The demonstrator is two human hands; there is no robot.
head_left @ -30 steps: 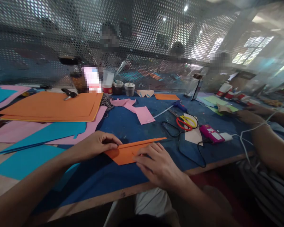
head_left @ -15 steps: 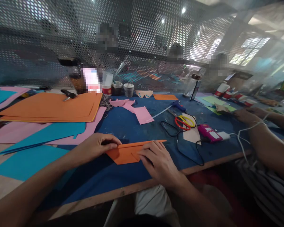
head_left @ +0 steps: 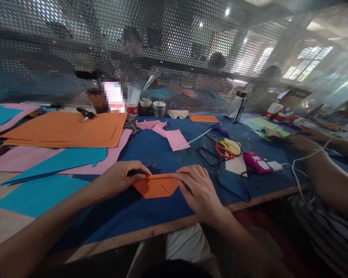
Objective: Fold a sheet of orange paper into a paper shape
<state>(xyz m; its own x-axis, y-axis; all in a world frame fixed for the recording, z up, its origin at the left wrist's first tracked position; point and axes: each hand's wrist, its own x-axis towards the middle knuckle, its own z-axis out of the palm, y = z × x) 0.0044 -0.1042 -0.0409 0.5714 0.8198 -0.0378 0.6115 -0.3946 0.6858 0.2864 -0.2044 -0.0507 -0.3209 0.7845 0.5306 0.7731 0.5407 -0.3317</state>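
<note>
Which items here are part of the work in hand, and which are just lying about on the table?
In hand: folded orange paper, pinched by the left hand and pressed by the right hand.
Lying about: orange sheet stack, pink offcuts, blue sheets, red-and-yellow scissors, pink device, cups.

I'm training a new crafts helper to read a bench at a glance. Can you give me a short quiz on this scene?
1. True or false: the left hand and the right hand both touch the folded orange paper.
2. Where are the red-and-yellow-handled scissors? A) in the left hand B) on the table, beyond and right of the right hand C) on the folded orange paper
3. Fill in: the folded orange paper lies on the ___ table top.
Key: 1 true; 2 B; 3 blue.
</note>
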